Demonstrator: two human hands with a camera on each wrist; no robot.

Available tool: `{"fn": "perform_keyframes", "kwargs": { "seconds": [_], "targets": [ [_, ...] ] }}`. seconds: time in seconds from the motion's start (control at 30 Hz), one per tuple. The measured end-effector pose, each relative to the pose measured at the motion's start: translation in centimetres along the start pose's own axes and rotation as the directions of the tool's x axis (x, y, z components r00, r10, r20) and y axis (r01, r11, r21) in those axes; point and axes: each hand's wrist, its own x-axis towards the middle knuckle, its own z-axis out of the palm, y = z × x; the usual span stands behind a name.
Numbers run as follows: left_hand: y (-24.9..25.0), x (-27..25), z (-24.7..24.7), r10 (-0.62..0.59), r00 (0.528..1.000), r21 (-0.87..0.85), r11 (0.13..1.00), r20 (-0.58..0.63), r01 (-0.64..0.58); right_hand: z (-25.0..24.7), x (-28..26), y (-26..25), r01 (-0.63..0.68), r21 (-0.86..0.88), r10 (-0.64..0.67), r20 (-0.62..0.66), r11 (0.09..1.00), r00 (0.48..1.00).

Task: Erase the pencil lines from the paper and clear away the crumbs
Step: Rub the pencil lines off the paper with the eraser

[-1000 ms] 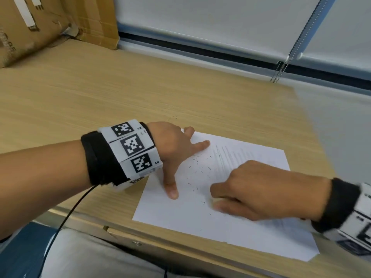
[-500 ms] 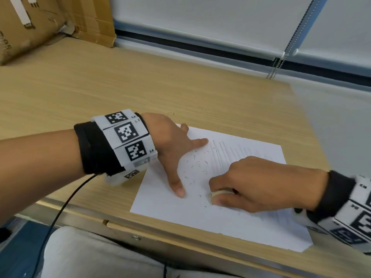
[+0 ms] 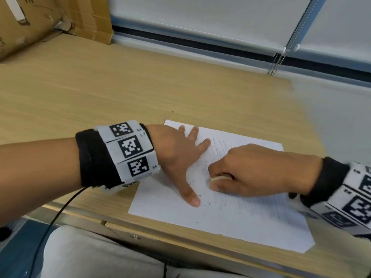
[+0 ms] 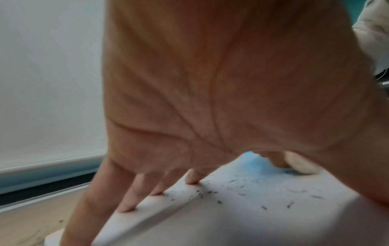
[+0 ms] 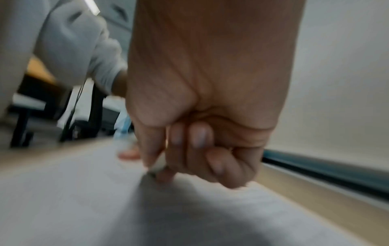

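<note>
Fingers [image 3: 202, 146] of the left hand [image 3: 176, 155] lie spread and straight, pressing the paper [image 3: 230, 221] flat at its 10 o'clock corner. The right hand [image 3: 259, 173] pinches the eraser [image 3: 215, 179] against the sheet mid-page, at 3 o'clock of the left thumb. Crumbs [image 3: 197, 177] lie between the hands; faint lines [image 3: 222, 146] remain at 12 o'clock of the eraser. The table [image 3: 100, 93] is pale wood; a cardboard box [image 3: 40, 19] stands at 10 o'clock and a blind cord [image 3: 289, 43] hangs at 1 o'clock.

Left wrist: fingertips [image 4: 127, 209] press down, and the paper [image 4: 210, 221] ripples beside them. It seems thin and floppy, likely to buckle, so pinning it near the eraser [image 4: 301, 164] should help. Crumbs [image 4: 238, 189] look light, easily brushed.

Right wrist: blurred; the right hand [image 5: 200, 116] has its fingers [image 5: 200, 134] curled, clamped on a sliver of eraser [image 5: 161, 164] touching the paper [image 5: 84, 199].
</note>
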Motion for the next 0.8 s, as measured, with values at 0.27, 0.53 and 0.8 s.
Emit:
{"fn": "perform_keyframes", "kwargs": {
  "seconds": [0.27,0.53,0.8],
  "targets": [
    [-0.1,0.0,0.2,-0.006,1.0,0.004,1.0,-0.009,0.006,0.1,0.4,0.0,0.038,0.031,-0.038,-0.016,0.999,0.999],
    [-0.4,-0.3,0.3,-0.001,1.0,-0.007,1.0,-0.026,0.0,-0.8,2.1,1.3,0.005,0.064,-0.008,0.041,0.998,0.999],
    [-0.1,-0.4,0.0,-0.009,1.0,-0.011,1.0,-0.007,0.009,-0.9,3.0,3.8,0.005,0.09,-0.003,-0.022,0.996,1.0]
  ]
}}
